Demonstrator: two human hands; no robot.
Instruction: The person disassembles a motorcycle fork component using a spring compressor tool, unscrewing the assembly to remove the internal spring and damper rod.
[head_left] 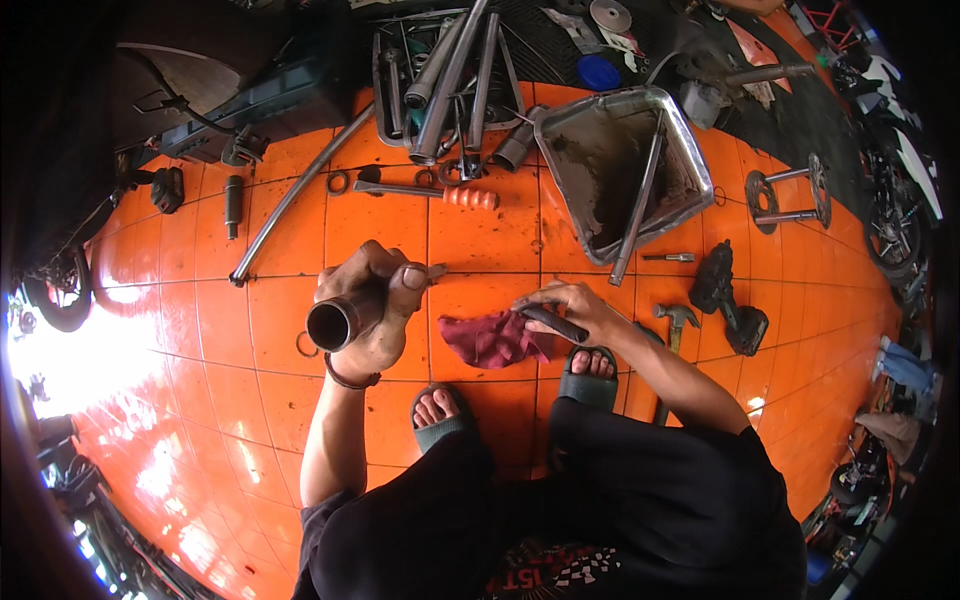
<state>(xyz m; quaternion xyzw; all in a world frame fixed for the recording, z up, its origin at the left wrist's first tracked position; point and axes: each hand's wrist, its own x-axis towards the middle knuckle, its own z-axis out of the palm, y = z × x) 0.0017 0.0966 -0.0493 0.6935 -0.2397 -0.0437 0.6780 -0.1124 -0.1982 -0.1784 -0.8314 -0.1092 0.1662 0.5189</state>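
Note:
My left hand is wrapped round a dark metal tube, whose round open end faces up toward me. The tube's far part is hidden behind the hand. On the right, my right hand grips a dark, narrow tool that looks like a handle; its kind is unclear. Beneath that hand a crumpled dark red cloth lies on the orange tiles, between the two hands and just ahead of my sandalled feet.
A metal pan with dirty residue holds a leaning rod. Right of it lie a cordless impact driver and a hammer. Farther off are a tray of tubes, an orange-handled tool and a long rod.

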